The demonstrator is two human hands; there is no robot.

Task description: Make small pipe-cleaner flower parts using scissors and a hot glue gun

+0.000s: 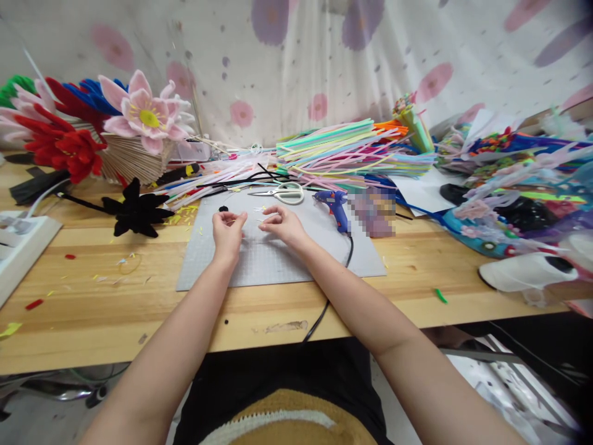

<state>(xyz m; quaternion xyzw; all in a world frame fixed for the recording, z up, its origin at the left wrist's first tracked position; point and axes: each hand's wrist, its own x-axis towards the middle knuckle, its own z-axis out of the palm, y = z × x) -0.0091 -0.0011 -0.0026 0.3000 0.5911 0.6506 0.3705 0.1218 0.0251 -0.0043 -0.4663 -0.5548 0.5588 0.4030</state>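
Note:
Both my hands hover over the grey cutting mat [273, 266], a short gap between them. My left hand [227, 233] is curled with thumb and fingers drawn together; anything in it is too small to name. My right hand [285, 226] faces it in a loose pinch, with a thin pale bit at the fingertips that I cannot make out. A small black fuzzy piece [223, 209] shows just behind my left fingers. Beyond my hands lie white-handled scissors [290, 193]. A blue hot glue gun [335, 207] rests on the mat to the right.
Pipe cleaners [343, 148] are heaped along the back. At left are a pink fuzzy flower [147, 114], a red one [69, 148], a black one [136, 209] and a power strip [28, 247]. A white device [525, 272] lies at right. The glue gun's cord [319, 321] crosses the table's front edge.

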